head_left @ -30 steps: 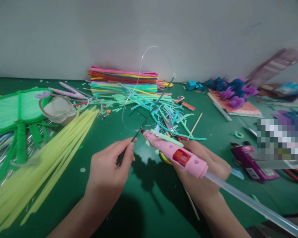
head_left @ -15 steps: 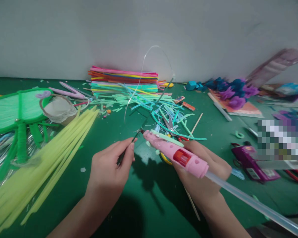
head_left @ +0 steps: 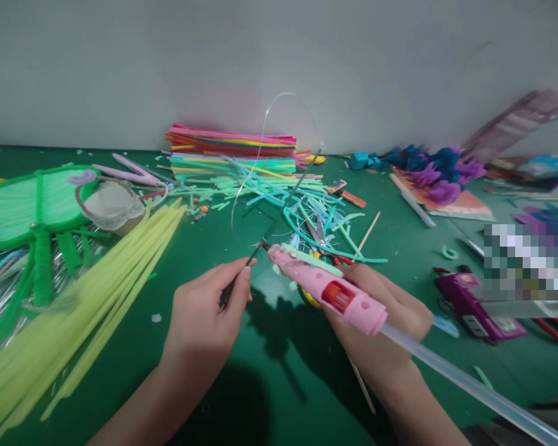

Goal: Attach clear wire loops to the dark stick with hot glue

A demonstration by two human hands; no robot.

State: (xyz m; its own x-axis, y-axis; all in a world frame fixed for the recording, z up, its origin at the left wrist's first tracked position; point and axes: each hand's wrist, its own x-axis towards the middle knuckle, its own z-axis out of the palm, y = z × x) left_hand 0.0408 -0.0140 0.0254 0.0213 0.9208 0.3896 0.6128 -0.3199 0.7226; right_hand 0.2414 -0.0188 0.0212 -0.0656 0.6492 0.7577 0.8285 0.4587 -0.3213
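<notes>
Pink plastic is seen on the glue gun (head_left: 307, 272), which is held by the right hand (head_left: 397, 303). That hand is wrapped around the gun from its right side, but most of its fingers are hidden, so how hard it is squeezed cannot be told. A long clear glue stick (head_left: 469, 383) is stuck into the back of the glue gun. To the left of the glue gun, a thin dark rod (head_left: 253, 254) is held by the left hand (head_left: 209, 313), with thumb and finger pinched tight on it. The rod is slanted; its long way seems to be pointed from the left hand, past the front of the glue gun, toward the wall (head_left: 121, 74). A thin clear thread (head_left: 262, 133) is looped beyond the glue gun. The rod is met by the gun's nose just ahead of the pinch, so the left hand is nearer to that spot than the right. Whether nose and rod are touching cannot be told. Scissors (head_left: 317, 230) are laid just beyond the glue gun, and yellow strips (head_left: 116, 272) are heaped well to its left.
</notes>
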